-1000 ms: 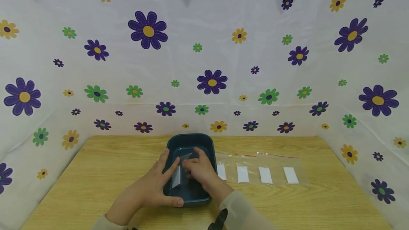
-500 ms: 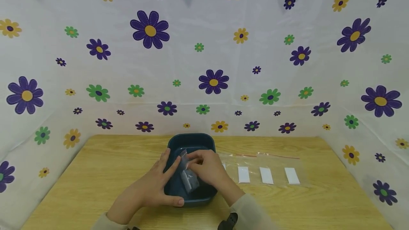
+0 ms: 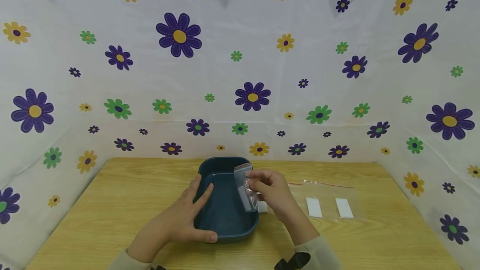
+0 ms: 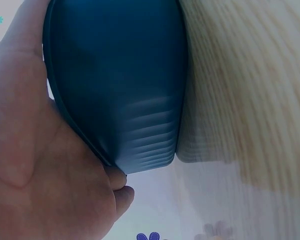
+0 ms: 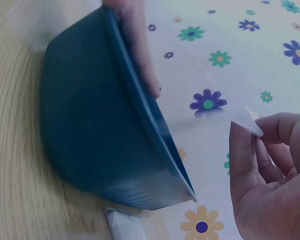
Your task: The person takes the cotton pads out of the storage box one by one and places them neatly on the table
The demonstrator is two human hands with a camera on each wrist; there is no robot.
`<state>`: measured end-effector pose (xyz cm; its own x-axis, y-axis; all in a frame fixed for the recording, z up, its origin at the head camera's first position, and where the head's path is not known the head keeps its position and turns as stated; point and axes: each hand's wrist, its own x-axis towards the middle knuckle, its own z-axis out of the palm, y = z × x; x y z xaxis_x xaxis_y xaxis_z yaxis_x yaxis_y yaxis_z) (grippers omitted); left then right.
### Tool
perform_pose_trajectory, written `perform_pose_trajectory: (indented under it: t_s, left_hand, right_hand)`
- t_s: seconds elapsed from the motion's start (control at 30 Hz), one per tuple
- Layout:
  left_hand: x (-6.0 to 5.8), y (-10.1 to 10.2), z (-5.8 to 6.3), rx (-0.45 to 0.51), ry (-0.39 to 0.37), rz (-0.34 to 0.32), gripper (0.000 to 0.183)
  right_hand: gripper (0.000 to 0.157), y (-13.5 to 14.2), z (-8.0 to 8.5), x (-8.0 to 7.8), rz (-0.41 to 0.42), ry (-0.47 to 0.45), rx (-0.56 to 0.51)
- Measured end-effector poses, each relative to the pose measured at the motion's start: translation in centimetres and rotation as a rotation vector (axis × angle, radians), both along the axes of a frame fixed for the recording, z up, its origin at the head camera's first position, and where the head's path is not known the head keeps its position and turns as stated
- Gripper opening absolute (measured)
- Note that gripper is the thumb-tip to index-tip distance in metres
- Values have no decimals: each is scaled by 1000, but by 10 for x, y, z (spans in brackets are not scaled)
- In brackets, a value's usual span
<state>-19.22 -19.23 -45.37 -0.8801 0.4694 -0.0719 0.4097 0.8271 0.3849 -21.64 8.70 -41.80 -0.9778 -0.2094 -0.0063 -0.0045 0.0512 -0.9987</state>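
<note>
A dark blue plastic tub stands on the table. My left hand lies along its left side, fingers spread over the rim; the left wrist view shows the palm against the tub's edge. My right hand pinches a small clear zip bag with a white piece inside, raised over the tub's right rim. The right wrist view has the bag's edge between thumb and fingertips, beside the tub wall. Nothing shows lying on the tub's floor.
Right of the tub, several clear zip bags lie in a row, holding white rectangular pieces; my right hand and wrist cover part of the row. A white cloth with printed flowers hangs behind and beside the wooden table.
The right hand has picked the zip bag up from inside the tub and moved it right and up to the right rim. The left hand has stayed on the tub.
</note>
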Motion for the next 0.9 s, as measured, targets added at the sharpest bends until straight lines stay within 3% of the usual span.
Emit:
perform_pose_trajectory:
  t_s: [0.57, 0.9]
  left_hand:
    - [2, 0, 1, 0, 10, -9, 120]
    - [2, 0, 0, 6, 29, -22, 121]
  right_hand:
    - [30, 23, -3, 1, -5, -70, -99]
    - [33, 48, -1, 1, -59, -103, -110]
